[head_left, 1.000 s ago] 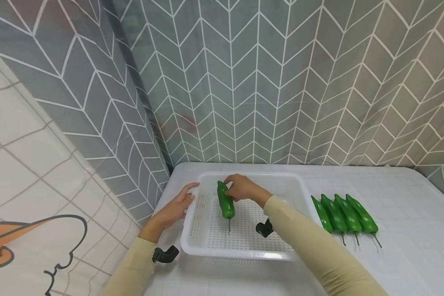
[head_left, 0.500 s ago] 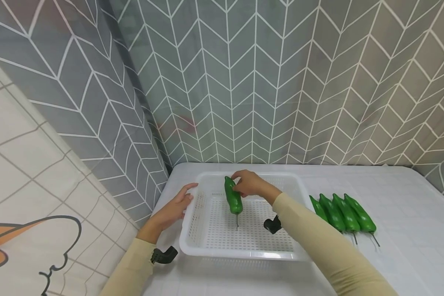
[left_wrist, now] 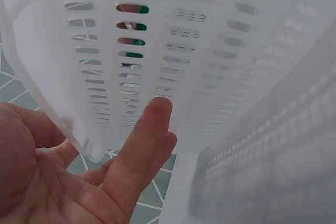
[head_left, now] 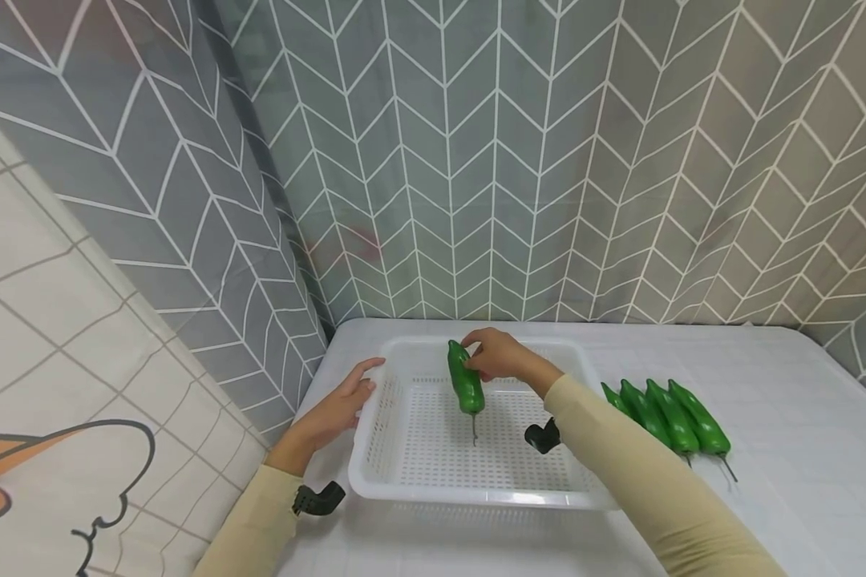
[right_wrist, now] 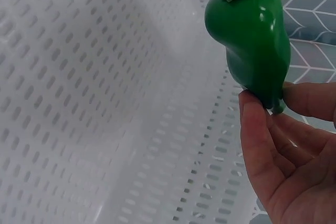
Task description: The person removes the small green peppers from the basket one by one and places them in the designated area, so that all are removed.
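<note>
A green pepper [head_left: 467, 381] is held by my right hand [head_left: 501, 354] over the white perforated basket [head_left: 483, 495]. In the right wrist view, thumb and fingers pinch the narrow tip of the green pepper [right_wrist: 254, 35], with its stem pointing away from the hand. My left hand [head_left: 335, 409] grips the basket's left side near the far corner. The left wrist view shows one finger [left_wrist: 142, 150] against the slotted outer wall, the basket rim [left_wrist: 50, 98] passing between the fingers. Part of the grip is hidden behind the rim.
Several green peppers [head_left: 681, 425] lie side by side on the white-covered table [head_left: 787, 449] right of the basket, partly hidden by the right sleeve [head_left: 635, 457]. A patterned grey curtain [head_left: 520, 160] stands behind the table. A white tiled-pattern sheet [head_left: 58, 336] hangs at left.
My right hand has moved right and slightly away from me over the basket, carrying the green pepper. The left hand stays at the basket's left side.
</note>
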